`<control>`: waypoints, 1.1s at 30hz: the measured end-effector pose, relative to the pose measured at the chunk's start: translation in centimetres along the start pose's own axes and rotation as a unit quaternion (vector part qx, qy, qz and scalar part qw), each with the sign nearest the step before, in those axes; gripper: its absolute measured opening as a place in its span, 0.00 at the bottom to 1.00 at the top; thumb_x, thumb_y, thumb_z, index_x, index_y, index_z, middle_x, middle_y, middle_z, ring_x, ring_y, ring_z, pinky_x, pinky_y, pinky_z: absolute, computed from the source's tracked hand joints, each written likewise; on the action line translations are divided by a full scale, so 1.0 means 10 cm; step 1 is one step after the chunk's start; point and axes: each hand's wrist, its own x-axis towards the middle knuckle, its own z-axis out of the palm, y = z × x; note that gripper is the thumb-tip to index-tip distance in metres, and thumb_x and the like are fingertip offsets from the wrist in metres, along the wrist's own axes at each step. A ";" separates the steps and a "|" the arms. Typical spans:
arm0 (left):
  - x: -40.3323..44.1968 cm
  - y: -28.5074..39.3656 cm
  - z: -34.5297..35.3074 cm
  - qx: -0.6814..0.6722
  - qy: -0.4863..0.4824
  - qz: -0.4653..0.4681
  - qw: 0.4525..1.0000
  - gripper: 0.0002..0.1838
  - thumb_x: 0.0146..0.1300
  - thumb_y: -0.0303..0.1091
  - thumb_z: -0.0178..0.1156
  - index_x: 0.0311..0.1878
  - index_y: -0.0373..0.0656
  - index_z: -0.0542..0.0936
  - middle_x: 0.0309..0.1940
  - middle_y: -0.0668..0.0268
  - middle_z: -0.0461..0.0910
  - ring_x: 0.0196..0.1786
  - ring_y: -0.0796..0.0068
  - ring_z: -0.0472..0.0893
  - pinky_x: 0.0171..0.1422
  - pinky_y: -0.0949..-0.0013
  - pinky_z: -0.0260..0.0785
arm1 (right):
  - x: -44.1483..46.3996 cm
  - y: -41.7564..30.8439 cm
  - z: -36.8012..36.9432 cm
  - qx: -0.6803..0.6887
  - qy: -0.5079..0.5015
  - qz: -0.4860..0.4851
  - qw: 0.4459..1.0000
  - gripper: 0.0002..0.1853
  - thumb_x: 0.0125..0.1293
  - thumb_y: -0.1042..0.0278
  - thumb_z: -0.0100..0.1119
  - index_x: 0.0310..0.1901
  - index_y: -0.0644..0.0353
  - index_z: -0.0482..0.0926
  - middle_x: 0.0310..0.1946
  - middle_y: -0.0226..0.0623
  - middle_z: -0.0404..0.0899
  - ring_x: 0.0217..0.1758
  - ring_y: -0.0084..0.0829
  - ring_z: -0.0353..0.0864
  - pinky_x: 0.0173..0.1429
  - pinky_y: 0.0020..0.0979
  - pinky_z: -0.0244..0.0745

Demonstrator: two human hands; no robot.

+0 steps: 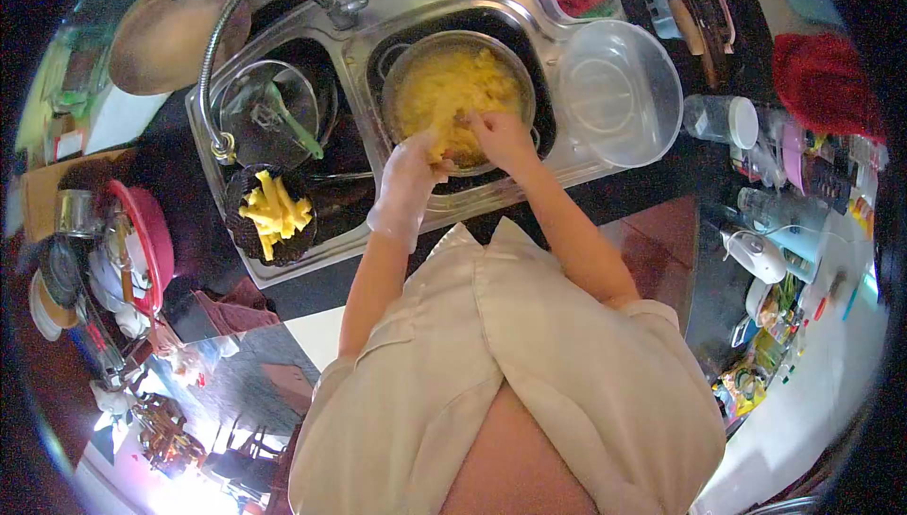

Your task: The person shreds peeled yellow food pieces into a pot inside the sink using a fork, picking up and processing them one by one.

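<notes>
A round metal pot [388,109] sits in the right sink basin, filled with yellow pieces of food [463,80] in cloudy liquid. My left hand [404,180], in a thin translucent glove, is closed at the pot's near rim around a yellow piece of food [437,149], partly hidden by the fingers. My bare right hand [504,141] reaches over the same rim with its fingers pinched together. What those fingertips hold is too small to make out. Thick yellow sticks [274,215] lie in a black basket [240,234] at the left of the sink.
In the left basin stands a clear bowl [231,118] with a green-handled utensil [298,128]. A curved faucet [222,42] arches above it. To the right is a large translucent tub [658,90], beside a lidded jar [718,121]. Knives [694,28] lie at the back right.
</notes>
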 end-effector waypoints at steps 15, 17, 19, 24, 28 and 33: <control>-0.06 -0.03 0.08 0.002 0.000 -0.024 1.000 0.11 0.58 0.40 0.55 0.30 0.41 0.74 0.21 0.66 0.71 0.22 0.76 0.71 0.23 0.73 0.61 | 0.11 -0.05 0.16 -0.206 0.117 -0.091 0.967 0.10 0.62 0.64 0.49 0.42 0.57 0.72 0.27 0.50 0.79 0.29 0.52 0.80 0.36 0.52 0.72; -0.11 0.06 0.10 0.101 0.027 -0.002 0.995 0.10 0.57 0.38 0.55 0.31 0.39 0.75 0.20 0.64 0.72 0.22 0.71 0.73 0.25 0.69 0.64 | 0.03 0.00 0.23 -0.219 0.110 -0.102 0.964 0.09 0.63 0.65 0.47 0.43 0.57 0.70 0.25 0.51 0.78 0.30 0.53 0.79 0.33 0.52 0.71; -0.10 0.05 0.09 0.159 0.045 -0.009 0.986 0.09 0.57 0.35 0.55 0.32 0.38 0.76 0.20 0.62 0.74 0.23 0.67 0.75 0.26 0.67 0.66 | -0.09 0.03 0.27 -0.170 0.155 -0.205 0.951 0.09 0.62 0.65 0.47 0.43 0.57 0.69 0.23 0.50 0.78 0.28 0.53 0.79 0.31 0.51 0.71; 0.01 -0.13 0.01 0.569 0.028 0.249 0.783 0.08 0.57 0.33 0.52 0.35 0.43 0.77 0.29 0.48 0.78 0.37 0.45 0.79 0.36 0.54 0.72 | 0.02 -0.11 0.17 -0.172 0.137 -0.156 0.963 0.11 0.63 0.65 0.46 0.45 0.56 0.70 0.24 0.48 0.78 0.29 0.52 0.79 0.32 0.50 0.72; 0.07 -0.02 0.12 0.590 0.056 0.268 0.759 0.08 0.56 0.33 0.52 0.37 0.45 0.78 0.30 0.50 0.79 0.38 0.45 0.79 0.39 0.54 0.73 | -0.04 -0.09 0.28 -0.170 0.174 -0.206 0.948 0.10 0.62 0.66 0.46 0.44 0.56 0.71 0.24 0.48 0.78 0.29 0.52 0.79 0.32 0.50 0.72; 0.02 -0.15 0.08 0.628 0.021 0.258 0.734 0.08 0.54 0.30 0.54 0.37 0.44 0.78 0.32 0.52 0.80 0.37 0.48 0.81 0.39 0.53 0.75 | -0.01 -0.16 0.13 -0.154 0.102 -0.156 0.970 0.08 0.62 0.66 0.47 0.40 0.57 0.72 0.25 0.51 0.78 0.30 0.52 0.79 0.32 0.51 0.72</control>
